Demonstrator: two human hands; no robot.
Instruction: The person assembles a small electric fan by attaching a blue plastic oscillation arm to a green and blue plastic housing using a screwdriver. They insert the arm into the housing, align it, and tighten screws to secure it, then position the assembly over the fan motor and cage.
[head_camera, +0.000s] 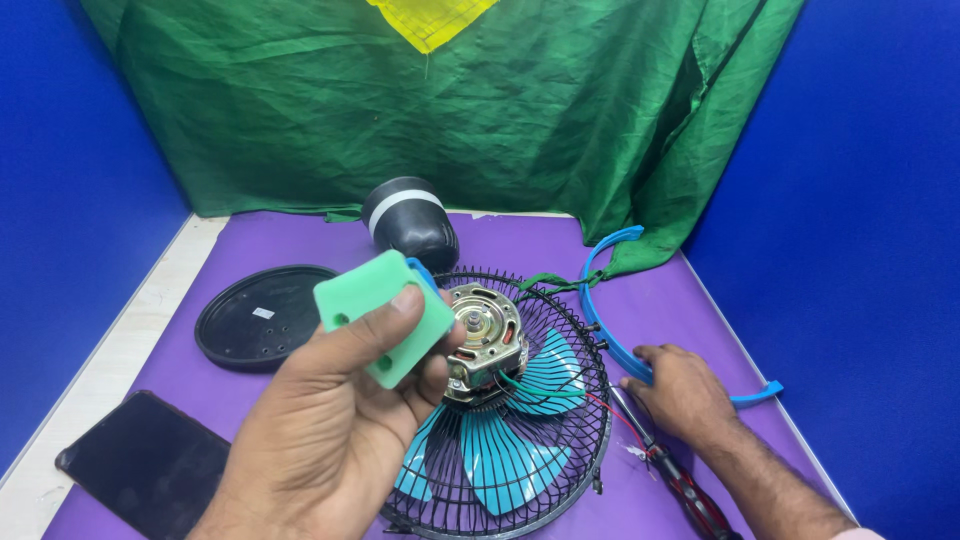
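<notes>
Gripped between your thumb and fingers, the green plastic block (385, 315) is raised in your left hand (330, 430) above the near left part of the fan guard. It has small round holes on its face, and a blue edge shows just behind its upper corner. Your thumb lies across its front and the fingers close around it from below.

You work on a purple table cover (300, 235), with a pale strip of bare table (110, 350) along its left side. Blue walls (870, 200) stand on both sides, and a green cloth (450, 120) with a yellow patch hangs at the back.

On the cover the black wire guard (570, 330) lies flat like a shallow basket. Inside it you see the teal fan blades (510, 450) and, at the centre, the bare metal motor (487, 340) with thin red and green wires coming out. Behind it stands a black motor cap (410, 222) with a white band. A black round plate (255, 315) lies to the left, and a dark phone (145, 460) lies at the near left corner.

Your right hand (680, 390) rests palm down on the cover, just beside the guard, with its fingers touching the blue ring (610, 320); it holds nothing firmly that I can see. A screwdriver (690, 495) with a dark red handle lies under your right wrist.
</notes>
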